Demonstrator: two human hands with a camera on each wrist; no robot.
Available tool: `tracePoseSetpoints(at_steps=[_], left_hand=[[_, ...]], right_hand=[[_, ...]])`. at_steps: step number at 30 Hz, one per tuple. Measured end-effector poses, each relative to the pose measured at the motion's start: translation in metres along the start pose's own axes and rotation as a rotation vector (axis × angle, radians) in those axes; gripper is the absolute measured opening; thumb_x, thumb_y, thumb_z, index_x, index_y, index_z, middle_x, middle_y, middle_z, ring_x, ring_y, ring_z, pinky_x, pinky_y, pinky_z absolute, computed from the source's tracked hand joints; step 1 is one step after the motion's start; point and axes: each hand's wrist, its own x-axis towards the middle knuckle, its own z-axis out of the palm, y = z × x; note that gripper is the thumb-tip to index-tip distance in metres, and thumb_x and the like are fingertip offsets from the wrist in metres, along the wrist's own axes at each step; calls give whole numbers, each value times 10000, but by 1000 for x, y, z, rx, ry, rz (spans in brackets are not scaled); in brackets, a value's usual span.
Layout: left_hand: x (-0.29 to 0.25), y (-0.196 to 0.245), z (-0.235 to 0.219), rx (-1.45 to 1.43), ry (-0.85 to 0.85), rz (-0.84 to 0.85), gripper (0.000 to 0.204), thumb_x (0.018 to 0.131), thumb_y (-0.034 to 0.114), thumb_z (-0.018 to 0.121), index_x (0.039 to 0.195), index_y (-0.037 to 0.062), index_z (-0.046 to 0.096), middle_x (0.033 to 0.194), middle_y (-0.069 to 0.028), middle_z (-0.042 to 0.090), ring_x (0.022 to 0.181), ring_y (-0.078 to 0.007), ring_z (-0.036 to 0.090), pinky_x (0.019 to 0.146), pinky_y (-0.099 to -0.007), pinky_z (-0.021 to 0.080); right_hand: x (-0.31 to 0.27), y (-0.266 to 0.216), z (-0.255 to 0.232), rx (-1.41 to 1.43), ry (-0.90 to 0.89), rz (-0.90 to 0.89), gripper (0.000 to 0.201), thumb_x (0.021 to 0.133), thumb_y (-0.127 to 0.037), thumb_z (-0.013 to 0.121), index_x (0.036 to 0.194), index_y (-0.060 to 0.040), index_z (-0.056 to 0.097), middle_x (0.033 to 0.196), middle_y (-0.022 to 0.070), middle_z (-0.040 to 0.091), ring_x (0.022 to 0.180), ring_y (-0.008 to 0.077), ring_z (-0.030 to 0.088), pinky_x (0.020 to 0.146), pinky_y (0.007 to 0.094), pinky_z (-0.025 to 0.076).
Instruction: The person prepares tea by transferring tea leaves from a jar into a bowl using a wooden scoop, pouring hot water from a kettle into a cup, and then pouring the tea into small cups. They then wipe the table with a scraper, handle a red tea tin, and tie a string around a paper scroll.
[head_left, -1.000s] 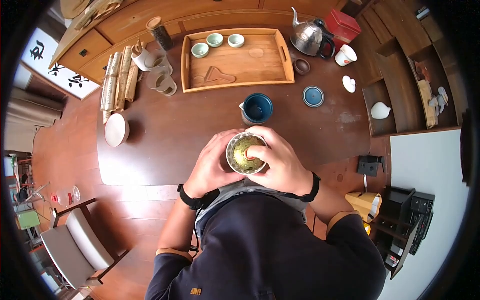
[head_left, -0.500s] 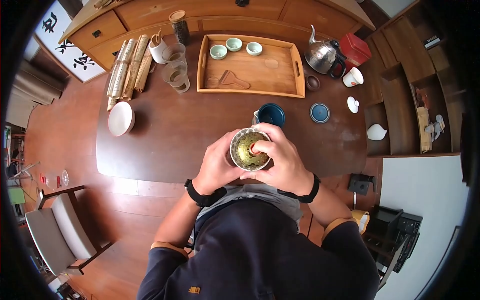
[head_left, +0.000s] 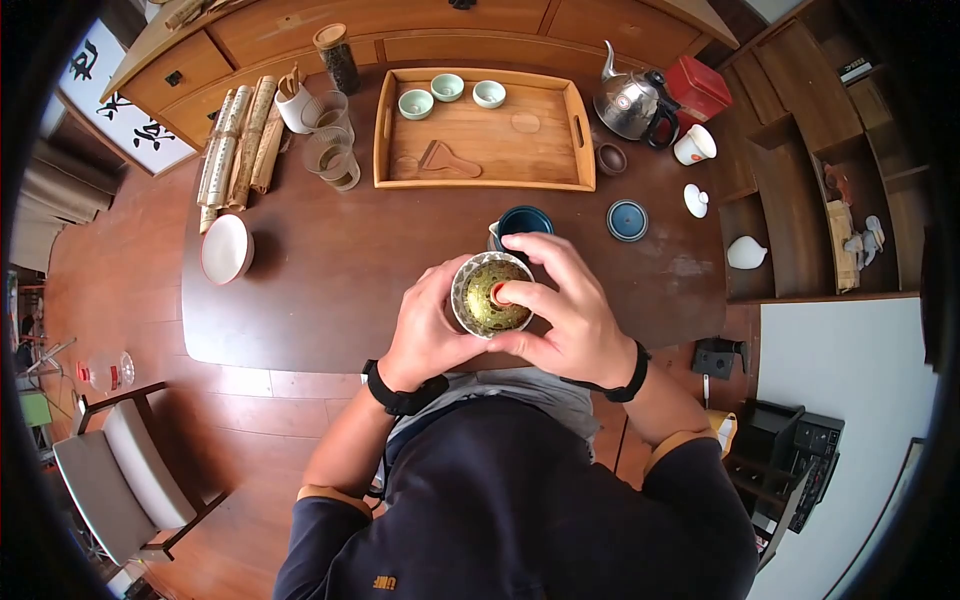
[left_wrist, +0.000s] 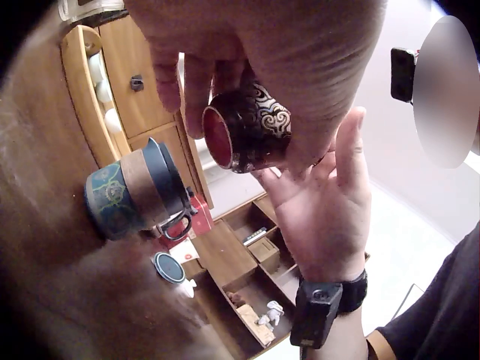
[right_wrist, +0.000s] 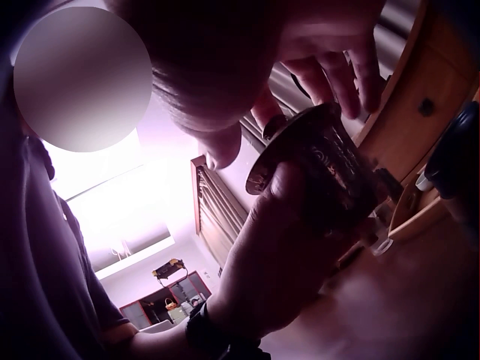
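A lidded tea bowl (left_wrist: pixel 259 135), dark outside with a pale swirl pattern, is held over the table's near edge. My left hand (head_left: pixel 425 325) grips its body from the left side. Its lid (head_left: pixel 484 316) is gold-green with a red-rimmed knob. The index finger of my right hand (head_left: pixel 580 315) rests on that knob, while the other fingers spread away from the rim. In the right wrist view the right thumb stands apart from the bowl. Just beyond the hands is a blue pitcher (head_left: pixel 528 217) with a brown band around it, partly behind the right fingers in the head view.
A wooden tray (head_left: pixel 585 150) carries several small green cups and a brown scraper. Right of it are a kettle (head_left: pixel 628 105), a white mug (head_left: pixel 695 146), a blue lid (head_left: pixel 627 220) and a white lid (head_left: pixel 696 200). To the left lie glasses (head_left: pixel 332 158), a white bowl (head_left: pixel 227 249) and bamboo scrolls (head_left: pixel 235 140).
The right hand's fingers have lifted off the bowl's rim and spread, with the index finger still on the knob. The left hand keeps its grip. The head view has shifted slightly.
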Motion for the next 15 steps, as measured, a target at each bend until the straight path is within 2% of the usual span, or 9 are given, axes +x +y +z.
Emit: tracePoseSetpoints(at_steps=[3,9,15], left_hand=[[-1,-2,1,108,3,33,798,658,236,989,1330,3,627,1214,-149,726,1084,-246,722,963,-374,561],[-1,1,2,83,5,35,778,654,217,976,1319,1,636,1205,-153,728,1065,-255,725,954,-380,563],[-1,1,0,91,26,48,784,643,202,973,1319,-6,632,1199,-150,733,1084,-246,724,971,-374,560]], right_hand=[[7,4,-1,-100,67,-70,322,747,-199,896,981,-61,721,1216,149,640,1112,368,613,948,474,524],[7,0,1,-127,60,-103,238,743,-95,873,926,-47,727,1027,70,693,999,306,615,862,438,523],[15,-4,-10,-131,226,-119,268,693,13,882,908,-35,729,1000,86,729,904,305,646,771,394,558]])
